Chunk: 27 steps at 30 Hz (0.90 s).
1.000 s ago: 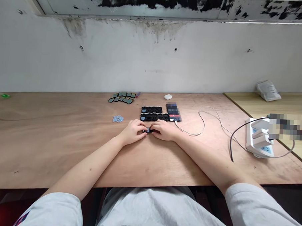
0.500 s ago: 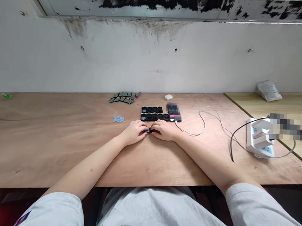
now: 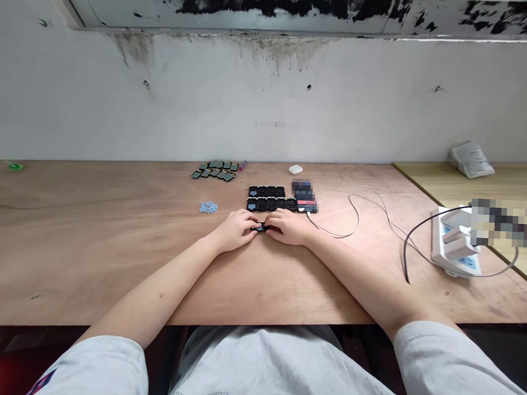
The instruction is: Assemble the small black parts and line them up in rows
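Note:
Between my two hands a small black plastic case [image 3: 260, 227] with a bluish patch lies on the wooden table. My left hand [image 3: 237, 231] grips its left end, fingers curled. At its right end the fingers of my right hand [image 3: 285, 227] close on it, hiding part of it. Just beyond stand two rows of similar black cases [image 3: 271, 204]; the leftmost ones also show a bluish patch. To the left of my hands lies a small pile of light-blue pieces [image 3: 208, 207]. Farther back are several dark-framed greenish square modules [image 3: 215, 170].
A phone [image 3: 304, 194] with a white cable [image 3: 357, 218] lies right of the rows. Behind are a white earbud case [image 3: 295, 170] and a small screwdriver [image 3: 243, 166]. A power strip [image 3: 456, 244] with plugs sits right; a white packet [image 3: 472, 159] lies on the adjoining table.
The view has shifted very slightly. Both hands keep their hold on the black case in nearly the same place.

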### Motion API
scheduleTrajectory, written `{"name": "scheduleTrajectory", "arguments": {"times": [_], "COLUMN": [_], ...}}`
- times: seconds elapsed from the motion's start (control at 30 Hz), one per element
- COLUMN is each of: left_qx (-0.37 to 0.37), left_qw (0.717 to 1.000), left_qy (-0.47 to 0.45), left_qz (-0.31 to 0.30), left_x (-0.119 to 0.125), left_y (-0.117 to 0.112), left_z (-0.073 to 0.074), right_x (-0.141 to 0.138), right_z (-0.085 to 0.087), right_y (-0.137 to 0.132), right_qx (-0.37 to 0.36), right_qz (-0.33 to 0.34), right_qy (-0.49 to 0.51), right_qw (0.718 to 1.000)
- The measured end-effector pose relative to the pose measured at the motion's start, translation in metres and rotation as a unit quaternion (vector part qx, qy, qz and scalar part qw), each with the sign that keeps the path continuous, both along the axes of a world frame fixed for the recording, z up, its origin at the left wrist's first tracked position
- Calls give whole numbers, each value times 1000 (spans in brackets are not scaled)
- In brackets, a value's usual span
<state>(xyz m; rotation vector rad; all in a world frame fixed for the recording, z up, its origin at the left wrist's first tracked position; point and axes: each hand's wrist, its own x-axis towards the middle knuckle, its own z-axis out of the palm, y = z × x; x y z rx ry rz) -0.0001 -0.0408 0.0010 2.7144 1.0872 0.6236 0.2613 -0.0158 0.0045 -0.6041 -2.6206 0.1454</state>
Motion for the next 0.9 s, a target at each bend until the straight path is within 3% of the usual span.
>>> {"name": "scheduleTrajectory", "arguments": {"times": [0.3, 0.53, 0.9], "left_qx": [-3, -12, 5], "left_qw": [999, 999, 1000], "left_qy": [-20, 34, -9], "left_qz": [-39, 3, -26], "left_x": [-3, 0, -4], "left_y": [5, -2, 2], "left_z": [0, 9, -1], "right_x": [0, 0, 0], "right_z": [1, -3, -4], "right_y": [1, 3, 2], "right_qx": [-6, 0, 6], "right_qz": [2, 3, -5], "right_qy": [4, 2, -1], "right_qw": [1000, 1000, 1000]}}
